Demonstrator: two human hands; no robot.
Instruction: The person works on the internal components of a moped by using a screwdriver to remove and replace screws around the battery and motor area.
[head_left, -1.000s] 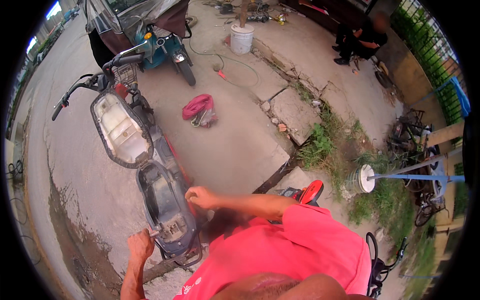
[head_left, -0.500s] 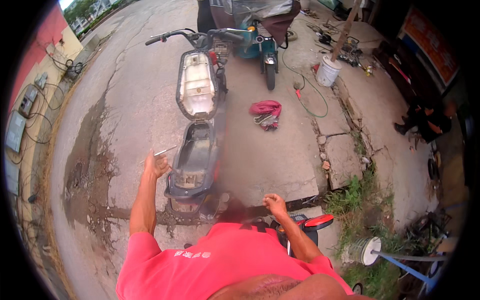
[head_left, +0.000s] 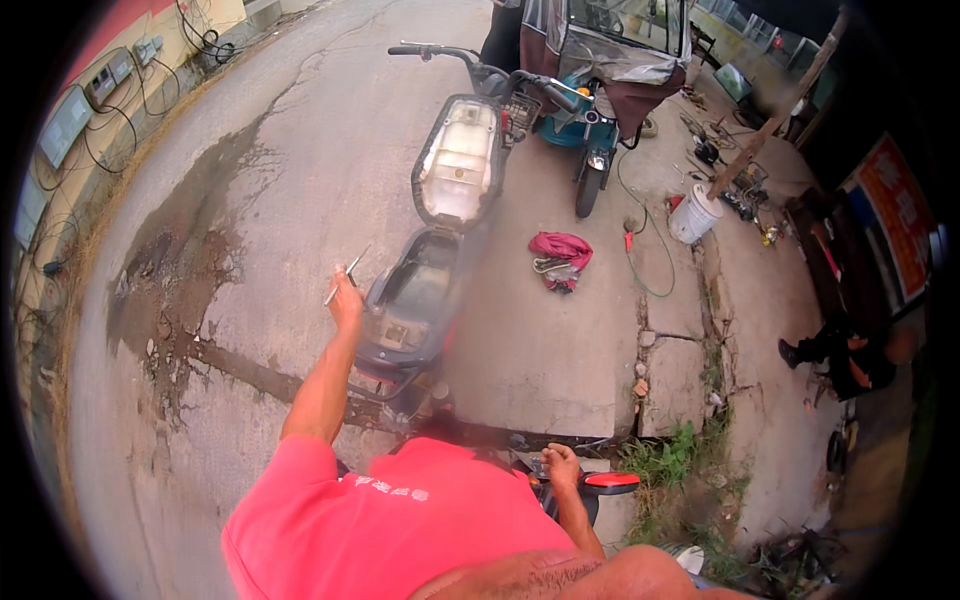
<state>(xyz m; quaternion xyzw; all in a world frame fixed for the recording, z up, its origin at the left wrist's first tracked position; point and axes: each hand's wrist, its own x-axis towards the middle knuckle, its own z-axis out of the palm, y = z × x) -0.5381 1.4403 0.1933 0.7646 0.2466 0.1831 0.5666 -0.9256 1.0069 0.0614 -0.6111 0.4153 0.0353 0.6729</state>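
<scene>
And there's the left hand (head_left: 345, 299), fingers wrapped around a slim metal tool (head_left: 357, 263), both ends poking out. It looks light, stiff, maybe slick, best gripped mid-shaft, though fingers hide that part. Just right of that hand stands the scooter (head_left: 400, 310), its rear hazy. Farther right, the right hand (head_left: 562, 466) curls loosely; holding anything? Can't tell.

Blurred scooter rear (head_left: 408, 390), teal vehicle (head_left: 610, 62) cropped above

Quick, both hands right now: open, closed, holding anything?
Left hand: closed on a slim metal tool.
Right hand: fingers look curled; whether it holds anything small cannot be told.
</scene>
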